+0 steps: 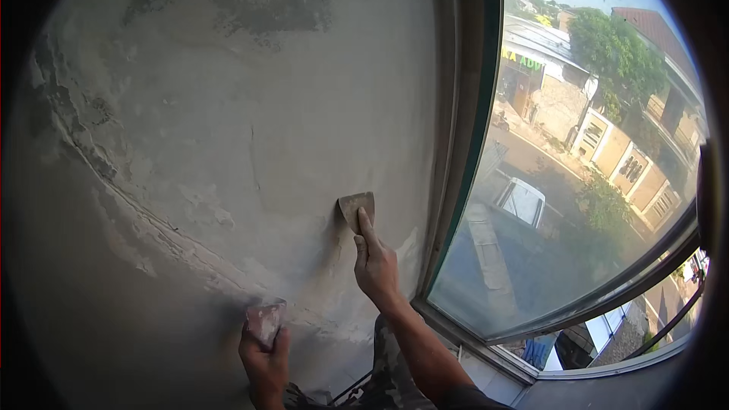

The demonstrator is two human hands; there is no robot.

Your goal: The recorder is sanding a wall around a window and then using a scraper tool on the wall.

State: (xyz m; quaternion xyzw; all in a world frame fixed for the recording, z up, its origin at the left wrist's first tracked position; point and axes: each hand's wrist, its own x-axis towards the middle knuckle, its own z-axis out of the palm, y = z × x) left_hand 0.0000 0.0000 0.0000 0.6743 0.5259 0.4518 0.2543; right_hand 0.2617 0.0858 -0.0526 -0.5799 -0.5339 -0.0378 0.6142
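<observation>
Grey plaster wall [228,144], uneven and patchy, fills the left of the view. The right hand [374,262] is clamped on a putty knife [357,209], index finger laid along the blade, blade flat against the wall just left of the window frame [456,144]. The left hand [264,361], lower down, is closed around a second scraper [265,320], held near the wall. Through the window glass [547,182], a green-and-yellow shop sign [522,61] sits on a building front across the street.
</observation>
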